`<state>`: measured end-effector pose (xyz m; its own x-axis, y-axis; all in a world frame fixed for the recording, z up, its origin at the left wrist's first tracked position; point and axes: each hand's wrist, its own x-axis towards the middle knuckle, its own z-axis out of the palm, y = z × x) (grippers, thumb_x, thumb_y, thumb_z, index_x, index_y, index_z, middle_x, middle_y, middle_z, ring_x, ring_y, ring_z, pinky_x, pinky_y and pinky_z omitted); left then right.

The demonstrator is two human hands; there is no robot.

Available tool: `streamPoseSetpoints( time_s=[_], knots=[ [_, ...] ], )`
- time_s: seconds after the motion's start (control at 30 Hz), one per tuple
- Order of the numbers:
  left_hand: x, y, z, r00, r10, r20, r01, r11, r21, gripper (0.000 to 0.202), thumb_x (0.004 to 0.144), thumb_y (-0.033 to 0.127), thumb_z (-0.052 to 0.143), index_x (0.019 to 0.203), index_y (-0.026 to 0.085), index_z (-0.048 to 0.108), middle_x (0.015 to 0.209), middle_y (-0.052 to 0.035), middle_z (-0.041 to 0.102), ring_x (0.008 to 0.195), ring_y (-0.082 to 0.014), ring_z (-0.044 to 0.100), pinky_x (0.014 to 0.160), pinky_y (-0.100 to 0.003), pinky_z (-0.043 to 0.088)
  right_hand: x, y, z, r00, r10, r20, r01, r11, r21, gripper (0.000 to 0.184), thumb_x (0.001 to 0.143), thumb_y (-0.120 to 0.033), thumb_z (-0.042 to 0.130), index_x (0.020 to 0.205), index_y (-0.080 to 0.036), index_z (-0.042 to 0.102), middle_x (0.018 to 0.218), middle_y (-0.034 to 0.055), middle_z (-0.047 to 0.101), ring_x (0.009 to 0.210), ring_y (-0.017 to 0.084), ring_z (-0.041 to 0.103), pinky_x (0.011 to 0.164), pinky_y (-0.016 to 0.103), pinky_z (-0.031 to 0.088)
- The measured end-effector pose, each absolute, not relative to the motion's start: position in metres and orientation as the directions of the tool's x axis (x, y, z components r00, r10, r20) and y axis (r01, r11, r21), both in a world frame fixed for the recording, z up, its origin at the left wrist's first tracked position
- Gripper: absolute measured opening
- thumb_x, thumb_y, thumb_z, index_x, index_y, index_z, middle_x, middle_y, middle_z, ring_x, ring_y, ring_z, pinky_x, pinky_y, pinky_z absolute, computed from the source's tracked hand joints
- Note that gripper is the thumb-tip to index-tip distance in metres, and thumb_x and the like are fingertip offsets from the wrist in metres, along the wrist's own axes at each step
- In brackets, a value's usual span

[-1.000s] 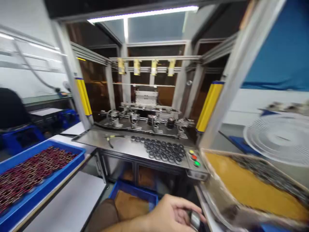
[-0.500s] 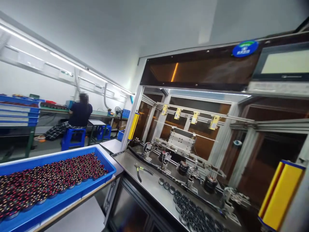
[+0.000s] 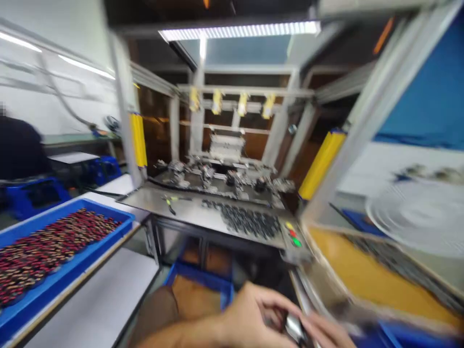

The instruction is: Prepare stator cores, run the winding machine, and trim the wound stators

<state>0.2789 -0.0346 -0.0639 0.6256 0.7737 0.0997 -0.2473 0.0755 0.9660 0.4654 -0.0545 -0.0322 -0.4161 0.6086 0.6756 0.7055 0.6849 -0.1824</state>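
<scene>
Low in the head view, my left hand (image 3: pixel 250 316) curls its fingers round a small shiny metal part (image 3: pixel 294 328) with dark sides. My right hand (image 3: pixel 329 332) meets it from the right, its fingers closed against the same part. Motion blur and the frame's lower edge hide much of both hands and the part's exact kind. Beyond them, many dark rings (image 3: pixel 250 220) lie on the machine's metal ledge (image 3: pixel 197 215), left of a button box (image 3: pixel 294 241) with yellow, red and green buttons. Pliers (image 3: pixel 171 205) with yellow-green grips lie further left.
A blue tray (image 3: pixel 116 210) of copper-and-red wound parts stands at left. Behind the ledge are several machine fixtures (image 3: pixel 206 176), between yellow side guards (image 3: pixel 138 140). A blue bin (image 3: pixel 199 273) sits below. At right is a yellow-brown board (image 3: pixel 380 275). A person (image 3: pixel 21 145) sits far left.
The view has swung right and down, so the machine now faces me squarely. Both my hands have come into view with the small metal part. The button box and right-hand board now show.
</scene>
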Motion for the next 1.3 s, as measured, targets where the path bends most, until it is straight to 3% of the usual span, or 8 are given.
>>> streamPoseSetpoints(
  time_s=[0.13,0.27,0.43,0.83,0.97,1.07,1.2,1.3],
  knots=[
    [0.28,-0.033,-0.065,0.588,0.796,0.143,-0.257,0.016,0.966,0.053,0.056,0.028,0.09,0.104,0.011,0.073,0.096,-0.0112,0.076,0.086,-0.0228,0.072,0.081,-0.032,0.058,0.472,-0.088,-0.054,-0.434,0.53,0.729,0.672,0.729,-0.13,0.047,0.088,-0.011,0.057,0.134,-0.022,0.051,0.104,0.0112,0.066,0.096,0.022,0.067,0.08,0.035,0.06],
    [0.283,-0.023,-0.071,0.596,0.778,0.2,-0.347,0.024,0.938,0.048,0.06,0.008,0.086,0.105,0.018,0.073,0.096,-0.0051,0.078,0.086,-0.0176,0.074,0.082,-0.023,0.059,0.475,-0.078,-0.054,-0.405,0.532,0.744,0.635,0.749,-0.19,0.045,0.087,-0.012,0.059,0.131,-0.015,0.05,0.104,0.0131,0.064,0.099,0.022,0.064,0.081,0.036,0.058],
    [0.286,-0.025,-0.071,0.598,0.766,0.235,-0.38,0.014,0.925,0.051,0.06,0.0,0.084,0.107,0.019,0.073,0.097,-0.0044,0.079,0.087,-0.018,0.075,0.08,-0.022,0.06,0.477,-0.075,-0.055,-0.407,0.538,0.738,0.614,0.76,-0.215,0.045,0.088,-0.011,0.058,0.132,-0.016,0.048,0.107,0.0131,0.06,0.104,0.022,0.06,0.083,0.039,0.058],
    [0.29,-0.028,-0.073,0.581,0.804,0.127,-0.371,0.123,0.92,0.047,0.058,0.007,0.087,0.102,0.017,0.074,0.096,-0.0058,0.079,0.086,-0.0202,0.076,0.078,-0.025,0.061,0.481,-0.072,-0.053,-0.465,0.504,0.728,0.599,0.784,-0.16,0.043,0.088,-0.011,0.063,0.128,-0.006,0.051,0.103,0.0141,0.059,0.1,0.023,0.059,0.083,0.041,0.057],
    [0.29,-0.031,-0.08,0.585,0.803,0.115,-0.364,0.132,0.922,0.045,0.067,0.013,0.084,0.11,0.016,0.071,0.102,-0.0077,0.078,0.095,-0.0209,0.073,0.085,-0.026,0.059,0.479,-0.071,-0.054,-0.514,0.493,0.702,0.61,0.785,-0.105,0.044,0.089,-0.012,0.061,0.13,-0.006,0.05,0.104,0.0157,0.061,0.102,0.025,0.059,0.085,0.042,0.057],
    [0.288,-0.032,-0.083,0.585,0.799,0.137,-0.335,0.084,0.939,0.047,0.082,0.022,0.072,0.128,0.017,0.062,0.12,-0.0116,0.07,0.105,-0.0212,0.069,0.094,-0.031,0.055,0.479,-0.067,-0.049,-0.547,0.508,0.666,0.646,0.761,-0.049,0.049,0.088,-0.017,0.063,0.134,-0.007,0.048,0.108,0.0168,0.063,0.106,0.026,0.06,0.087,0.043,0.057],
    [0.277,-0.029,-0.077,0.551,0.802,0.232,-0.254,-0.104,0.962,0.041,0.094,0.025,0.056,0.134,0.021,0.057,0.138,-0.014,0.053,0.101,-0.0189,0.067,0.09,-0.031,0.056,0.514,-0.061,-0.037,-0.458,0.619,0.638,0.796,0.605,-0.015,0.05,0.087,-0.023,0.066,0.133,-0.01,0.052,0.107,0.0175,0.066,0.098,0.027,0.065,0.083,0.041,0.058],
    [0.268,-0.023,-0.07,0.506,0.836,0.213,-0.251,-0.093,0.964,0.035,0.094,0.026,0.056,0.127,0.018,0.062,0.127,-0.0136,0.062,0.094,-0.0175,0.068,0.088,-0.03,0.056,0.578,-0.062,-0.038,-0.291,0.729,0.62,0.932,0.364,0.01,0.039,0.089,-0.021,0.063,0.127,-0.014,0.058,0.108,0.0167,0.069,0.097,0.03,0.068,0.089,0.045,0.056]
  ],
)
